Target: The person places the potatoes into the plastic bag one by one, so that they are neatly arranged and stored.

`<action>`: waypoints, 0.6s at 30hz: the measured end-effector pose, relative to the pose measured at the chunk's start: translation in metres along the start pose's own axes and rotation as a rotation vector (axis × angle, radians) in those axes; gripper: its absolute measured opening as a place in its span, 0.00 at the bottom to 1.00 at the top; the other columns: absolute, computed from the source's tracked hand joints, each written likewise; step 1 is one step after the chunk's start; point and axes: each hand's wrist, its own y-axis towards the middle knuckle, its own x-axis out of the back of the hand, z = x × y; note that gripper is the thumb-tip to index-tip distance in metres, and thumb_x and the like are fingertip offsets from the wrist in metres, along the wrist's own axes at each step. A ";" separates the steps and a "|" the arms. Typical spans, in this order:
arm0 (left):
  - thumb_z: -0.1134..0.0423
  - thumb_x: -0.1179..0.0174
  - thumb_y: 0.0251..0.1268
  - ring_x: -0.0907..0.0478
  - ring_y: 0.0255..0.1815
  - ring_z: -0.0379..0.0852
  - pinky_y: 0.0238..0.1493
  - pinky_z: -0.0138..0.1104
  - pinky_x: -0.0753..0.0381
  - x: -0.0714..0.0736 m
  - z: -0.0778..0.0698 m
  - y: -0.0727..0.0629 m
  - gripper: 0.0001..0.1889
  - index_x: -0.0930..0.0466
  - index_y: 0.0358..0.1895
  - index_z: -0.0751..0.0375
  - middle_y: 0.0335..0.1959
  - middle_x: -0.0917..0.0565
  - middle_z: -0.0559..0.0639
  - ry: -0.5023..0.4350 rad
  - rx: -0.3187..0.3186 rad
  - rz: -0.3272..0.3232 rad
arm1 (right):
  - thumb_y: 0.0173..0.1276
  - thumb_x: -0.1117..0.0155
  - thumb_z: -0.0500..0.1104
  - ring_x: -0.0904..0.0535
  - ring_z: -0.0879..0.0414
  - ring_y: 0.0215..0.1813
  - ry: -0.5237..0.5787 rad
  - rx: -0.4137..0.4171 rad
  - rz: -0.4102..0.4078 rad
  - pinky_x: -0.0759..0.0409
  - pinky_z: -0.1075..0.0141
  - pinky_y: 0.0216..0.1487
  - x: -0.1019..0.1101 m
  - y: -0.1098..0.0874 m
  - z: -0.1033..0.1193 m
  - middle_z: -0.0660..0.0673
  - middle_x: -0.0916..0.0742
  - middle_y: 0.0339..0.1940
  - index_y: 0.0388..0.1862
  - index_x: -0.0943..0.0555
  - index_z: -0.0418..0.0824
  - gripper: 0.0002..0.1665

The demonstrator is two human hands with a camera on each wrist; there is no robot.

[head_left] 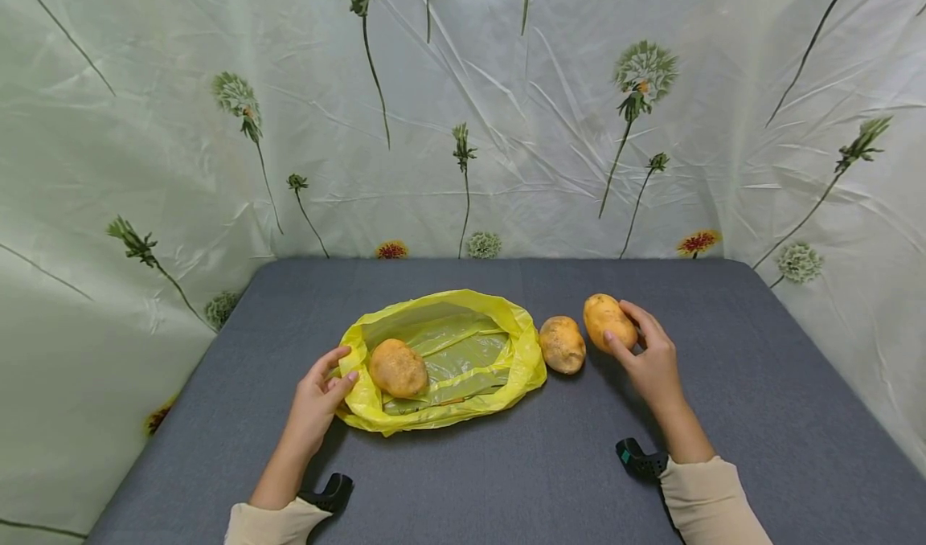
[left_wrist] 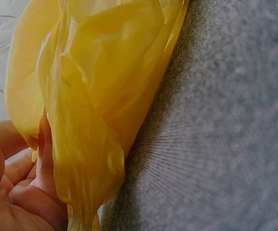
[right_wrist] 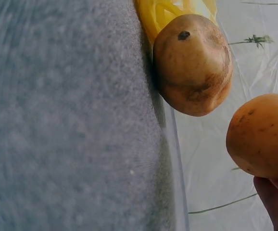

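Note:
A yellow plastic bag (head_left: 448,416) lies with its mouth spread wide on the grey table. Inside it, at the left, is one potato (head_left: 398,368). My left hand (head_left: 318,392) pinches the bag's left rim between thumb and fingers; the left wrist view shows the yellow film (left_wrist: 86,120) beside the fingers. My right hand (head_left: 651,360) grips a second potato (head_left: 609,322) between thumb and fingers, and in the right wrist view that potato (right_wrist: 261,137) appears raised off the table. A third potato (head_left: 562,345) rests on the table against the bag's right side.
The grey table (head_left: 463,489) reaches back to a pale curtain (head_left: 506,111) printed with flowers, which also hangs at both sides. Each wrist wears a black device, one on the left (head_left: 333,493) and one on the right (head_left: 640,458).

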 end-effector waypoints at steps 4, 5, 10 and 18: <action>0.69 0.46 0.63 0.32 0.27 0.36 0.27 0.25 0.28 0.000 -0.001 0.000 0.24 0.40 0.62 0.66 0.53 0.34 0.60 -0.004 0.001 -0.005 | 0.46 0.34 0.23 0.27 0.43 0.48 0.011 0.043 -0.017 0.33 0.83 0.42 0.002 0.003 0.024 0.29 0.24 0.48 0.51 0.28 0.24 0.29; 0.68 0.46 0.63 0.32 0.27 0.36 0.27 0.25 0.28 0.000 -0.001 0.000 0.24 0.40 0.62 0.67 0.53 0.34 0.60 -0.003 0.001 -0.006 | 0.46 0.34 0.22 0.27 0.43 0.47 0.009 0.053 -0.020 0.33 0.83 0.42 0.002 0.003 0.031 0.29 0.24 0.48 0.51 0.28 0.23 0.29; 0.69 0.46 0.63 0.32 0.27 0.36 0.27 0.25 0.29 0.000 0.000 0.001 0.24 0.40 0.62 0.66 0.53 0.34 0.59 -0.003 0.012 -0.007 | 0.45 0.34 0.21 0.27 0.44 0.47 -0.001 0.095 -0.028 0.32 0.82 0.42 0.002 0.006 0.046 0.28 0.24 0.48 0.50 0.28 0.22 0.29; 0.69 0.46 0.63 0.31 0.27 0.35 0.27 0.26 0.28 0.000 0.000 0.001 0.24 0.40 0.62 0.67 0.53 0.34 0.60 -0.021 0.004 -0.005 | 0.43 0.34 0.20 0.28 0.54 0.52 0.041 0.139 -0.019 0.31 0.80 0.44 -0.001 0.007 0.056 0.29 0.24 0.50 0.51 0.29 0.22 0.31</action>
